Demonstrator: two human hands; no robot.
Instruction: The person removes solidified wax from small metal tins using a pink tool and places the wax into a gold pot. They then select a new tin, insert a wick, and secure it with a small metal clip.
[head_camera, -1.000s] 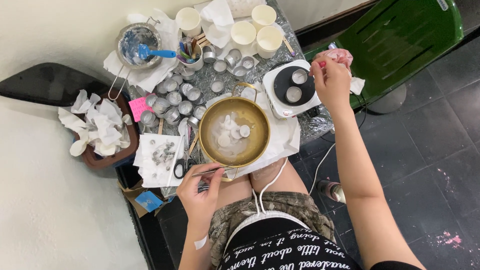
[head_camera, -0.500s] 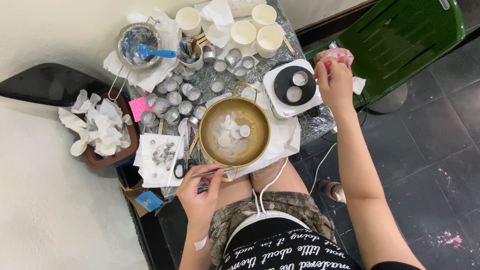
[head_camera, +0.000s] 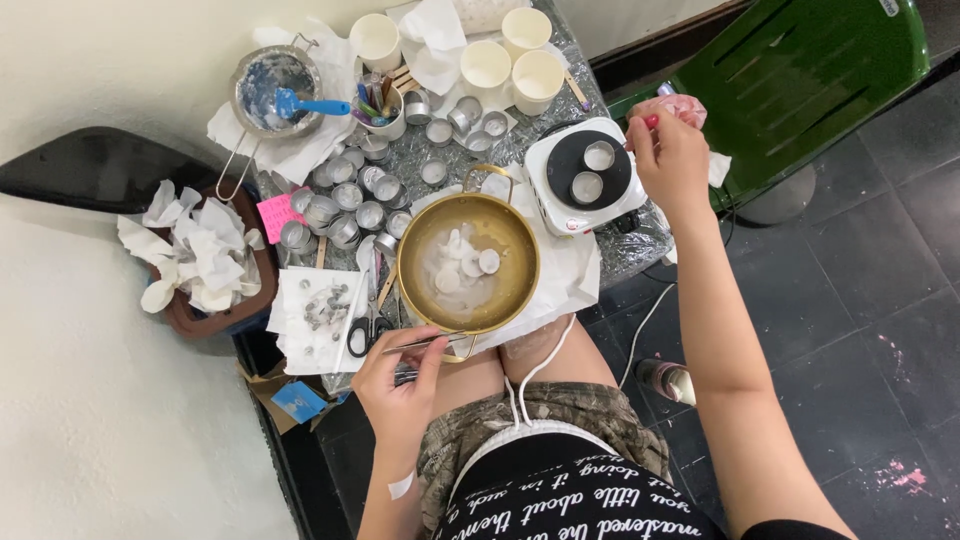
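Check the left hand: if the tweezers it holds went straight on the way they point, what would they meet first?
The left hand points its tweezers rightward along the near rim of the brass pot. They would probably meet that rim or its handle first; depth is unclear.

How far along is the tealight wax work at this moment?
Looks done: several white wax discs lie in the gold pot, and many small metal cups on the table look empty. In hand: the left hand holds tweezers at the pot's rim; the right hand is beside the hot plate, where two cups sit. Left: those two.
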